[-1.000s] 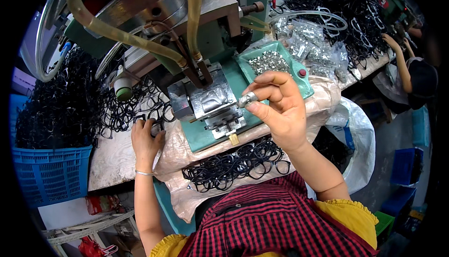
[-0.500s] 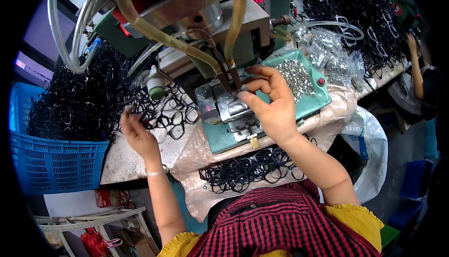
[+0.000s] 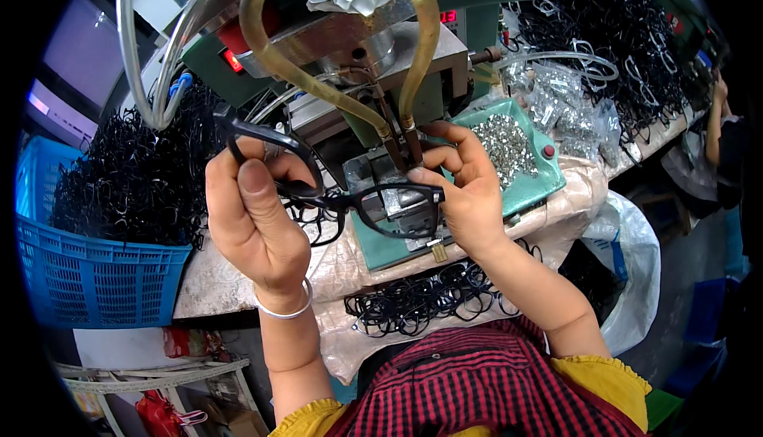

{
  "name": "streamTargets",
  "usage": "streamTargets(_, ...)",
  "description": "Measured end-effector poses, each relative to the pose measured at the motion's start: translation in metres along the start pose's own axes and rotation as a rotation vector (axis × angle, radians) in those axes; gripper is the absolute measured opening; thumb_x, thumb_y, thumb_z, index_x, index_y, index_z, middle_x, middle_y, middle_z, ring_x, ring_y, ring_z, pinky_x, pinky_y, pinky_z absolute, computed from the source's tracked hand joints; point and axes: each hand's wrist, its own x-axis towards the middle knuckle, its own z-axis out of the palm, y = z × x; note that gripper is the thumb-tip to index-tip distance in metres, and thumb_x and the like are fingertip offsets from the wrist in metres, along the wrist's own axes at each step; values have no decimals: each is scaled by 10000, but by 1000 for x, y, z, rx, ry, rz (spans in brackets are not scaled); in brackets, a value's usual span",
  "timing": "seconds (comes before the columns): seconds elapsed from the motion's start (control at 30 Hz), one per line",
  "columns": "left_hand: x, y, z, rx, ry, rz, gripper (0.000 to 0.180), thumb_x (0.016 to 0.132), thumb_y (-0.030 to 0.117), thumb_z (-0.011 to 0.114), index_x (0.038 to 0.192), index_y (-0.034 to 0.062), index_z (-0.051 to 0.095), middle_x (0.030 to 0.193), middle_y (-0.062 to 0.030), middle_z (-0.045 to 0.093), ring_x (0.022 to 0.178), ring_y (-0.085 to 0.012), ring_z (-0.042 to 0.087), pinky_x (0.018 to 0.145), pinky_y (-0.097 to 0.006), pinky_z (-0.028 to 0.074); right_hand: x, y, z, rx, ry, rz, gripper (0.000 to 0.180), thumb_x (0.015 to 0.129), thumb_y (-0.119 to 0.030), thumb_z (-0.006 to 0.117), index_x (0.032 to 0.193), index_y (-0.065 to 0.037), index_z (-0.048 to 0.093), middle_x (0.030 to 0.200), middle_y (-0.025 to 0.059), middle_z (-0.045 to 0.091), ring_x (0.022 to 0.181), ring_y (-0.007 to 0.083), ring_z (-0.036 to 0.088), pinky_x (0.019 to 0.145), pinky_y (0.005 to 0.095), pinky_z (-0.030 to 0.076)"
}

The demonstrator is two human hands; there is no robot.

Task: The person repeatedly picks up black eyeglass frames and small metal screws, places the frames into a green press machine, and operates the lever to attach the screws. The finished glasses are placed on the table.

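Your left hand is closed around one rim of a glossy black plastic spectacle front, thumb on top and fingers curled behind it, so that end sits raised above the bench. Your right hand pinches the other rim's outer corner between thumb and forefinger, its other fingers spread above, and keeps that corner low, just before the grey metal fixture block of the green press machine, probably so the hinge spot lines up under the two brass-tipped yellowish hoses. Just beside your right hand, the teal tray of small silvery metal parts sits within easy reach. A heap of black frames lies on the cloth-covered bench edge near your lap, and a blue plastic basket, heaped with more, stands at your left.
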Motion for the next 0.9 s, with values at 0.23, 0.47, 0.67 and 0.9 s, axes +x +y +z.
streamTargets(0.23, -48, 34, -16, -355, -363, -396, 259, 989, 226, 512, 1145, 20, 520, 908, -63, 577, 691, -81, 446, 649, -227, 383, -25, -35, -34, -512, -134, -152, 509, 831, -10, 644, 1328, -14, 534, 1210, 144, 641, 1134, 259, 611, 1014, 369, 445)
streamTargets(0.47, -81, 45, 31, -1403, -539, -1529, 323, 1072, 338, 362, 1101, 44, 490, 1026, -275, 646, 847, -373, 703, 782, -475, 600, -34, 7, -148, -1583, 220, -277, 181, 762, -110, 738, 924, -42, 694, 904, 124, 647, 898, 329, 594, 835, 428, 477)
streamTargets(0.67, -86, 33, 51, -1599, -346, -1671, 342, 1076, 358, 353, 962, 84, 525, 976, -252, 671, 819, -337, 721, 660, -453, 640, 12, 2, -132, -1393, 283, -375, 91, 768, -112, 740, 821, -55, 693, 854, 105, 652, 898, 325, 595, 805, 428, 471)
streamTargets(0.9, -89, 35, 54, -1731, -269, -1689, 342, 1065, 394, 375, 1005, 88, 514, 978, -230, 672, 822, -335, 721, 666, -482, 636, 15, 23, -119, -1670, 71, -472, 236, 803, -185, 715, 1022, -101, 692, 1259, 100, 604, 1283, 321, 485, 902, 543, 445)
